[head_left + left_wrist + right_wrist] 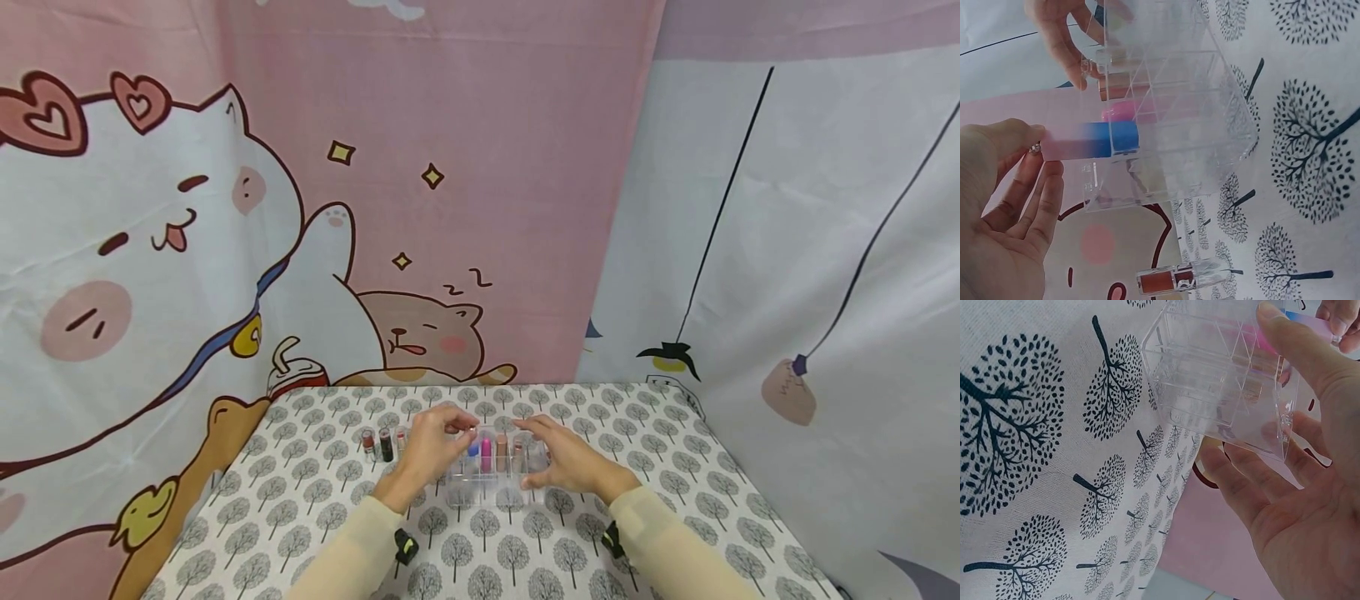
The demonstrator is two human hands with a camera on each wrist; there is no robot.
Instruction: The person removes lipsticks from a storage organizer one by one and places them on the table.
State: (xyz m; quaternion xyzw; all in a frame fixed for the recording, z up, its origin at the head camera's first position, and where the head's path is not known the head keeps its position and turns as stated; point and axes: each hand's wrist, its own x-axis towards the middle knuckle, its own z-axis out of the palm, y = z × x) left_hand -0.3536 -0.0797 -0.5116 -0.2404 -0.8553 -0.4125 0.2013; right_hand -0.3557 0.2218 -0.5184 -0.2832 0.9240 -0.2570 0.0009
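A clear plastic lipstick organizer [463, 493] with divided compartments stands on the cloth between both hands. My left hand [433, 446] pinches a pink-to-blue lipstick tube [1075, 140] by its pink end; the blue end overlaps a compartment in the left wrist view. Beside that tube, a bright pink lipstick [486, 455] and a brown one [502, 454] stand in the organizer. My right hand [567, 457] holds the organizer's right side, thumb at the front rim and fingers around the side, as the right wrist view shows.
Several lipsticks stand on the cloth left of the organizer, among them a red-brown one in a clear case [368, 443] and a black one [386, 447]. A tree-print cloth [300, 508] covers the table. Cartoon-print curtains [510, 208] hang behind and at the sides.
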